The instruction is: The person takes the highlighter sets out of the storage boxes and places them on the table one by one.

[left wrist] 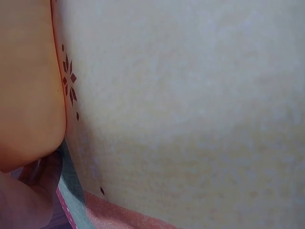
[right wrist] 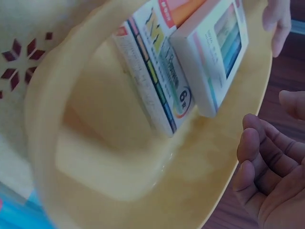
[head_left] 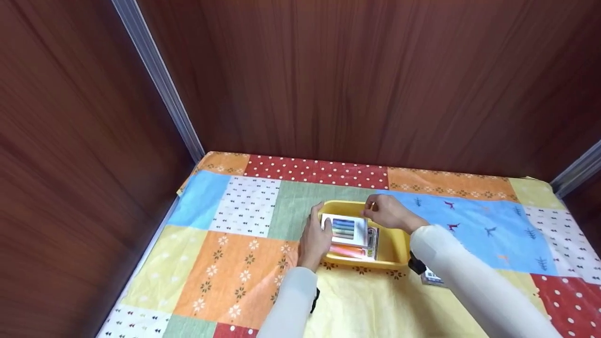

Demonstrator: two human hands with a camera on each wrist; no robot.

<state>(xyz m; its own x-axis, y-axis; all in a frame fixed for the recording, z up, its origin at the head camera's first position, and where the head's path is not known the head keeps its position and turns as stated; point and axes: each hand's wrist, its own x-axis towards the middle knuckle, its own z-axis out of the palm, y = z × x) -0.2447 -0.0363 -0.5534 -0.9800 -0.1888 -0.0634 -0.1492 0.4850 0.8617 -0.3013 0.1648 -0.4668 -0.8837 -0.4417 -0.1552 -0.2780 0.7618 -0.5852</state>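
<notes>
A yellow plastic basket (head_left: 399,246) stands on the patterned cloth. My left hand (head_left: 315,239) grips its left side, fingers outside the wall and thumb at the edge of a white box (head_left: 360,232) with a window showing coloured sticks. That box lies tilted on a flatter orange-and-white box (head_left: 347,252) printed with a 6, inside the basket. In the left wrist view, fingers of the left hand (left wrist: 33,200) show beside the basket wall (left wrist: 28,81). Over the back right rim, my right hand (head_left: 387,211) hangs with loosely bent fingers; the right wrist view shows nothing between them.
A small box (head_left: 433,278) lies on the cloth right of the basket, partly hidden by the right sleeve. The patchwork cloth (head_left: 244,263) covers the table. Brown wood-grain panels (head_left: 300,84) rise behind it and at the left.
</notes>
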